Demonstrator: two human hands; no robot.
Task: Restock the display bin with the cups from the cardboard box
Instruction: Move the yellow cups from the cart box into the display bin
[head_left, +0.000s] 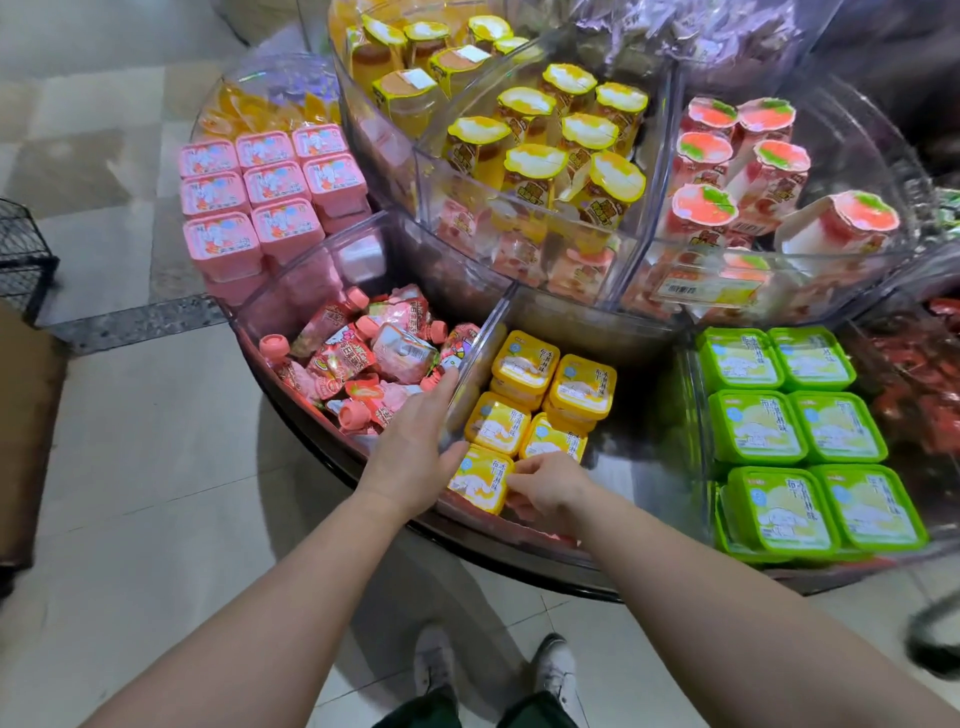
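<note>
Five yellow cups (524, 410) are being lined up in the near middle compartment of the display bin (478, 358). The nearest yellow cup (480, 480) is being pinched by the right hand (545, 486) and could be tipped against the divider, which is being pressed by the spread left hand (415, 441).

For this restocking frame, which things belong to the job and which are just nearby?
In the job:
- yellow cups in their bin compartment
- left hand on the clear divider
- right hand at the nearest yellow cup

Just nearby:
- green cups
- pink cups
- pink pouches
- tall yellow-lidded cups
</note>
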